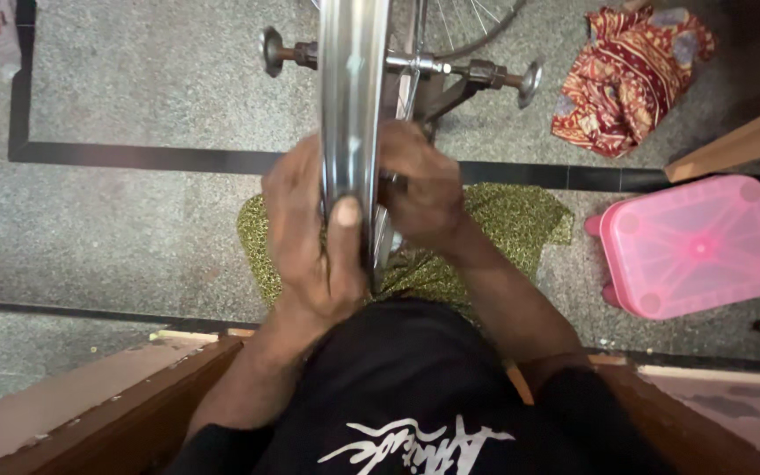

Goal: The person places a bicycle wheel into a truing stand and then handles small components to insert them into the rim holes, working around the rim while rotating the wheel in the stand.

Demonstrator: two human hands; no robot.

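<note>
We see our left hand (314,237) gripping a shiny steel bicycle wheel rim (352,105), our right hand (424,189) at its three o'clock side; a pink plastic stool (695,246) stands farther toward three o'clock.

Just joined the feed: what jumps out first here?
A shiny metal wheel rim stands edge-on at centre, with the left hand gripping it and the right hand at its spokes. To the right, a pink plastic stool sits on the floor below a crumpled red patterned cloth.

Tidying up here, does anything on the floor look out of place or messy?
The red patterned cloth lies crumpled in a heap on the speckled grey floor, upper right. The pink plastic stool sits square beside it. Both hands grip the shiny metal wheel rim; nothing looks spilled or broken.
</note>
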